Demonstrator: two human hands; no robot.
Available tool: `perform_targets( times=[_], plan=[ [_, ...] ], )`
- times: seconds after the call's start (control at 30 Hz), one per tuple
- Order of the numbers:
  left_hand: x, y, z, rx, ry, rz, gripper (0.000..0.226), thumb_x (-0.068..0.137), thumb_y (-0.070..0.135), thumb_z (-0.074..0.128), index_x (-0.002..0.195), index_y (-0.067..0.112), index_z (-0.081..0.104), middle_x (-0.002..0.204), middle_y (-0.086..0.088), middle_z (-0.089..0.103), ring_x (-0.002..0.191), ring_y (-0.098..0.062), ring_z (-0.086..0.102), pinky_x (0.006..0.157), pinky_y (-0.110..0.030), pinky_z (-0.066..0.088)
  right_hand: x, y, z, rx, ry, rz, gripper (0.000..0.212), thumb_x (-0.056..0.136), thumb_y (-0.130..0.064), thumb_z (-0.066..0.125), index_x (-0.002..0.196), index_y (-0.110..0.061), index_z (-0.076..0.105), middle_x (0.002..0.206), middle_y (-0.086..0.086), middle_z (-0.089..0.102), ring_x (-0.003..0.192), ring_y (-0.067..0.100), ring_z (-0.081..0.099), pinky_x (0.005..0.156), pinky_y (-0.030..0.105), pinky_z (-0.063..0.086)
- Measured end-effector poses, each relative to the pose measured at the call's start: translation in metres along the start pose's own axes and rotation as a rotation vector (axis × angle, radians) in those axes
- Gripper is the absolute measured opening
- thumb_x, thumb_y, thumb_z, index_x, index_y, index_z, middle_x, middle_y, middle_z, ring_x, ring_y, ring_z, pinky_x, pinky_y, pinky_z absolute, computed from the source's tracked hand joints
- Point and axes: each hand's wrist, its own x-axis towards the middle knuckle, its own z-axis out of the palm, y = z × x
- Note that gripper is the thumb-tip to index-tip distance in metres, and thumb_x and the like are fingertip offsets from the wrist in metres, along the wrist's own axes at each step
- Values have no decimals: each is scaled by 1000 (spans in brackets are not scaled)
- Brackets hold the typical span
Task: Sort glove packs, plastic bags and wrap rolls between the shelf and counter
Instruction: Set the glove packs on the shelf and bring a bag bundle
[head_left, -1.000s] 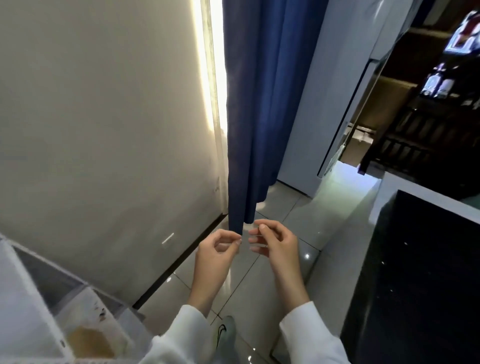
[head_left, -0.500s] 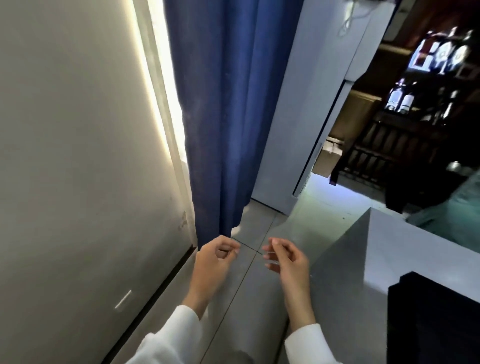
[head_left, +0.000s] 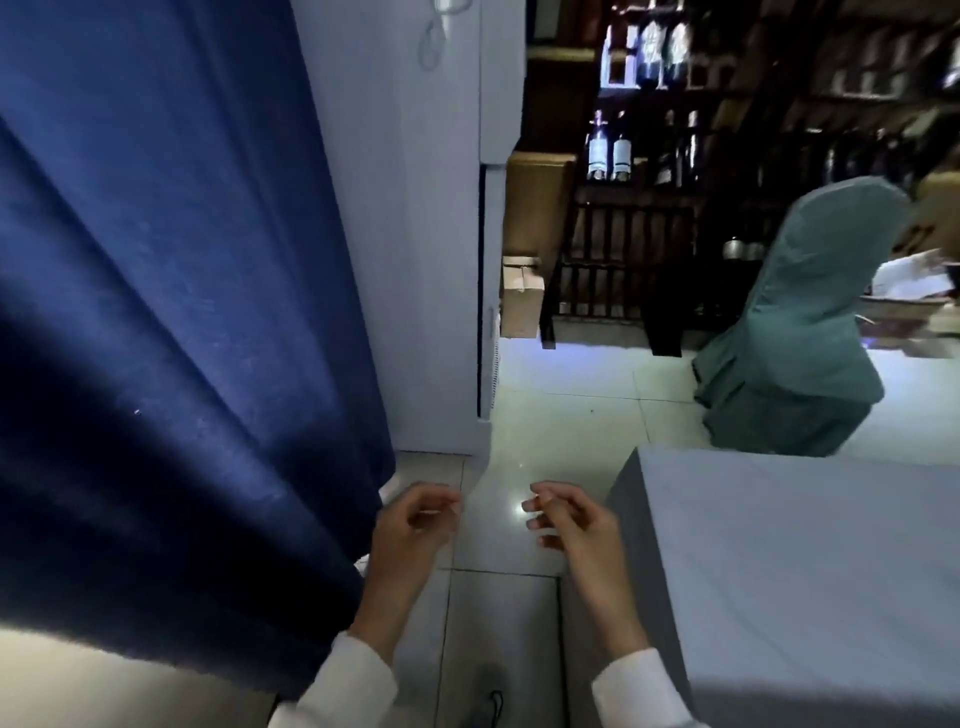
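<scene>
No glove pack, plastic bag or wrap roll shows in the head view. My left hand (head_left: 415, 525) hovers over the tiled floor beside the blue curtain, fingers loosely curled, with nothing visible in it. My right hand (head_left: 566, 519) hangs a short gap to its right, fingers apart and empty, close to the corner of the grey counter (head_left: 779, 561). Both wrists wear white sleeves. The shelf is out of view.
A blue curtain (head_left: 182, 338) fills the left side, with a white pillar (head_left: 431, 260) behind it. Past the pale tiled floor (head_left: 561, 415) stand a teal-covered chair (head_left: 800, 332), a cardboard box (head_left: 522, 304) and a dark rack with bottles (head_left: 623, 234).
The view has swung to the right, away from the wall and the white shelf. My two hands, pinched close together before, have moved apart.
</scene>
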Motion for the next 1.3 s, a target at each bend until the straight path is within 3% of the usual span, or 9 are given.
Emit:
perform_targets(
  times=[0.07, 0.17, 0.27, 0.4, 0.63, 1.0, 1.3],
  plan=[
    [42, 19, 21, -31, -14, 8, 19, 90, 0, 73, 91, 19, 77, 88, -1, 78, 83, -22, 71, 72, -28, 57, 38, -13, -11, 17, 51, -3, 18, 103, -3, 58, 105, -6, 75, 86, 6, 78, 74, 18, 68, 65, 25, 55],
    [97, 47, 53, -41, -49, 49, 17, 90, 5, 75, 88, 22, 77, 80, 5, 77, 74, -11, 69, 64, -18, 55, 89, -35, -27, 17, 118, -27, 19, 104, -6, 58, 107, -10, 76, 92, 8, 79, 77, 16, 71, 67, 25, 59],
    [141, 68, 85, -38, -121, 102, 17, 91, 6, 73, 88, 23, 75, 79, 11, 75, 69, -1, 68, 62, -16, 55, 128, -51, -43, 21, 169, -41, 19, 104, -7, 58, 107, -11, 76, 94, 10, 79, 78, 17, 71, 68, 26, 59],
    [192, 83, 126, -48, -209, 114, 12, 90, 6, 76, 90, 17, 76, 83, 6, 77, 72, -4, 71, 63, -17, 57, 171, -56, -59, 32, 237, -36, 20, 103, -6, 57, 104, -12, 76, 93, 11, 79, 76, 17, 70, 65, 25, 57],
    [289, 92, 192, -21, -373, 122, 22, 89, 8, 78, 86, 30, 77, 88, 0, 77, 80, -17, 72, 68, -24, 57, 251, -52, -82, 20, 358, 0, 22, 103, -6, 58, 100, -15, 77, 89, 7, 79, 75, 18, 71, 63, 25, 56],
    [457, 170, 320, 37, -692, 177, 15, 90, 11, 77, 90, 26, 76, 89, 1, 77, 80, -15, 71, 69, -25, 58, 412, -100, -128, 122, 616, -29, 24, 104, -14, 57, 98, -24, 79, 94, 7, 80, 80, 19, 74, 66, 25, 57],
    [498, 188, 453, 107, -967, 155, 11, 91, 13, 77, 93, 23, 76, 90, 1, 77, 79, -14, 71, 70, -24, 60, 443, -107, -212, 226, 956, -24, 20, 104, -9, 57, 102, -12, 77, 90, 6, 80, 75, 14, 71, 64, 22, 56]
  ],
)
